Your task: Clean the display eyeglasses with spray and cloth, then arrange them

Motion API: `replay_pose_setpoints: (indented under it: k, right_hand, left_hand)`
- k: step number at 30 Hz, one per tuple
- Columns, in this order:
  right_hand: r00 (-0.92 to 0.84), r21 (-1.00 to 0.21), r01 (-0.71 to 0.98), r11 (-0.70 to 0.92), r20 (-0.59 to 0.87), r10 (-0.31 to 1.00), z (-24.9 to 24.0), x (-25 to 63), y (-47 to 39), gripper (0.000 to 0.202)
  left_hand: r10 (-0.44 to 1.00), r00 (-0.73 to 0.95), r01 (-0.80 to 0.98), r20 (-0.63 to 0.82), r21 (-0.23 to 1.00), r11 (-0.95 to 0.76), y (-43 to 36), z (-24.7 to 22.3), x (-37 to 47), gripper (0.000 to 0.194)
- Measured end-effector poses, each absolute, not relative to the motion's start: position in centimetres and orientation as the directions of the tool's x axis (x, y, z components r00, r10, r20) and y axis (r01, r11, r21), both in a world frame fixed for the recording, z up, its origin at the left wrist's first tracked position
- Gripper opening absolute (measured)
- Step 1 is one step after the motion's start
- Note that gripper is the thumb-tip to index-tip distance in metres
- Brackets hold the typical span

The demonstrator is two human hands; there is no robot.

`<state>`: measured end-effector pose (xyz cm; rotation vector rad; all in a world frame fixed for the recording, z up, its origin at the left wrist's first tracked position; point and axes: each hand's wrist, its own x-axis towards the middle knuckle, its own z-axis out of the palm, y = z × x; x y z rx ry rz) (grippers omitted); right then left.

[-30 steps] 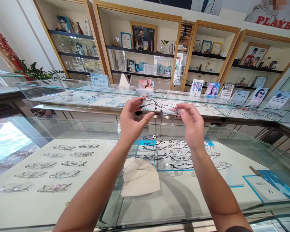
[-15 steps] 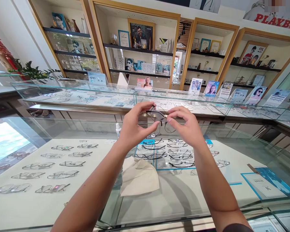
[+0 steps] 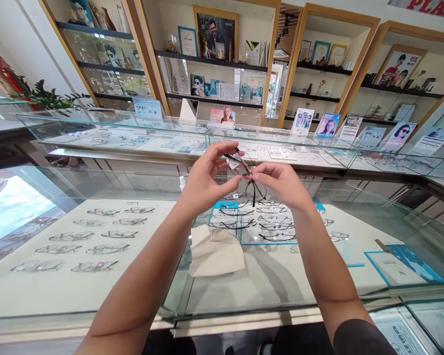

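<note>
Right hand (image 3: 281, 182) had thumb and forefinger pinching some thin dark-framed glasses (image 3: 248, 172) around the bridge, while the left hand (image 3: 207, 180) curled around one lens with fingertips up at a dark temple, though honestly I couldn't tell if that thumb was pressing on the frame. Glasses were up in the air, tilted, lined up with the far edge of the glass display case (image 3: 251, 296) in view. Cream cloth (image 3: 216, 254) lay crumpled on the case between its near and far edges, white bottle (image 3: 182, 183) by the far one.
</note>
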<state>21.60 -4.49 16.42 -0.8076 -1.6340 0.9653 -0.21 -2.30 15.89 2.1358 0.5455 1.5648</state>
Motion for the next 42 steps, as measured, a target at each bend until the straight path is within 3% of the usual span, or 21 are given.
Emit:
replay_pose_setpoints:
  k: [3, 7, 10, 13, 16, 21, 27, 29, 33, 42]
  right_hand:
    - [-0.192, -0.878, 0.053, 0.476, 0.459, 0.867, 16.5, 22.3, -4.7, 0.013]
    - [-0.097, -0.873, 0.048, 0.486, 0.480, 0.872, 15.7, 23.9, -5.8, 0.011]
    - [-0.009, -0.903, 0.012, 0.430, 0.430, 0.903, 13.7, 24.9, -7.6, 0.012]
    - [0.043, -0.942, -0.060, 0.331, 0.329, 0.943, 10.8, 25.2, -9.6, 0.017]
    - [0.085, -0.965, -0.156, 0.213, 0.201, 0.976, 7.9, 24.6, -11.1, 0.023]
    - [0.130, -0.944, -0.326, 0.046, 0.004, 0.991, 4.1, 22.4, -13.0, 0.030]
    - [0.181, -0.954, -0.298, 0.023, -0.033, 0.983, 0.7, 19.1, -14.5, 0.029]
    - [0.201, -0.973, -0.216, 0.086, 0.042, 0.979, -0.2, 17.8, -14.7, 0.026]
    - [0.230, -0.962, 0.031, 0.271, 0.271, 0.935, -1.2, 15.6, -15.3, 0.022]
    - [0.236, -0.848, 0.380, 0.369, 0.474, 0.848, -0.6, 15.0, -17.5, 0.023]
  left_hand:
    - [0.602, 0.220, 0.171, 0.768, 0.577, -0.798, -3.1, 15.0, -0.6, 0.070]
    - [0.718, 0.195, 0.474, 0.668, 0.577, -0.666, -6.5, 11.4, -1.8, 0.044]
    - [0.832, 0.413, 0.706, 0.370, 0.448, -0.549, -9.8, 6.9, -3.0, 0.029]
    - [0.823, 0.548, 0.772, 0.152, 0.286, -0.567, -11.8, 2.1, -3.9, 0.033]
    - [0.843, 0.520, 0.814, 0.136, 0.220, -0.537, -12.5, -1.2, -5.0, 0.039]
    - [0.874, 0.447, 0.840, 0.189, 0.247, -0.483, -12.8, -2.7, -8.8, 0.036]
    - [0.935, 0.293, 0.925, 0.201, 0.187, -0.330, -13.5, -0.1, -13.1, 0.031]
    - [0.928, 0.271, 0.912, 0.254, 0.241, -0.332, -14.0, 1.6, -11.9, 0.031]
    - [0.917, 0.299, 0.740, 0.265, 0.543, -0.398, -14.9, 4.3, -6.1, 0.033]
    - [0.955, 0.266, 0.582, 0.132, 0.768, -0.268, -13.4, 4.4, -0.1, 0.038]
